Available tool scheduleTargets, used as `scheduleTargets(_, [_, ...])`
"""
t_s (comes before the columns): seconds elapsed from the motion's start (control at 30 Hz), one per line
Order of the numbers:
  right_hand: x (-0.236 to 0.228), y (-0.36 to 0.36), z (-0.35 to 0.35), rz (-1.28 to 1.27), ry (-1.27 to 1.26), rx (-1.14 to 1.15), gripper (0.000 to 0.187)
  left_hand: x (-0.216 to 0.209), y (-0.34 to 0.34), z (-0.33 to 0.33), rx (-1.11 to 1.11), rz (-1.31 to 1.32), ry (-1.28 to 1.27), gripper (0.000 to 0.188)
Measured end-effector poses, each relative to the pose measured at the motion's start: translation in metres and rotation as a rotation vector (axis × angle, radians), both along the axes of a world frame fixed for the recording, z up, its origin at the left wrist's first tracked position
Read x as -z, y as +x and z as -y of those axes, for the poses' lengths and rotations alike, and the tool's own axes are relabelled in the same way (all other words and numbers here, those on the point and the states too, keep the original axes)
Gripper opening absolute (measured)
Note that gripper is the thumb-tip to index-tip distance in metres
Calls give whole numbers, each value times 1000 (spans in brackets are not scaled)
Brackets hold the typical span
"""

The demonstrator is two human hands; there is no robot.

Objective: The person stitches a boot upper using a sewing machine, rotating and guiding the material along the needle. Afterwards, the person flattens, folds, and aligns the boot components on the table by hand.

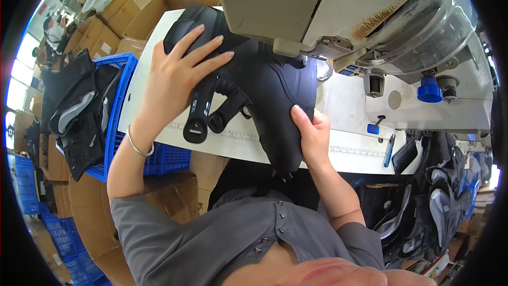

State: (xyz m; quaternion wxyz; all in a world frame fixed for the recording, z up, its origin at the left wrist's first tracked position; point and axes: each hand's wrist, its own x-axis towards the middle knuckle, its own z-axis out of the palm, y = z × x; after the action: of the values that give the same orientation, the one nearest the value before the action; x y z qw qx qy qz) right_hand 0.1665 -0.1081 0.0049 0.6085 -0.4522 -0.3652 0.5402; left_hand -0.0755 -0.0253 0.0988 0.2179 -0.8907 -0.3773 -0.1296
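Note:
A black padded, sewn piece with curved seams lies on the white table, its upper part beneath the head of a sewing machine. Two short black straps stick out from its left side, one with a slot at its rounded end. My left hand rests on the upper left of the piece, fingers spread flat; its thumb is hidden. On the lower right edge my right hand grips the piece, thumb on top and the other fingers mostly out of sight. The needle area is covered by the machine head.
The white table has a ruler scale along its near edge. A blue pen and a flat dark object lie at its right end. Black pieces fill a blue crate at left; more are heaped at right. Cardboard boxes stand behind.

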Motion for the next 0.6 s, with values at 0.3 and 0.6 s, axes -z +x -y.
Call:
scheduleTargets(0.3, [-21,2,-33,-137,-40,-38,14,-2,9,-93,103,80,-203,35])
scheduleTargets(0.6, [-16,-3,-35,-106,57,26,10,20,5,-134,149,19,-536,40])
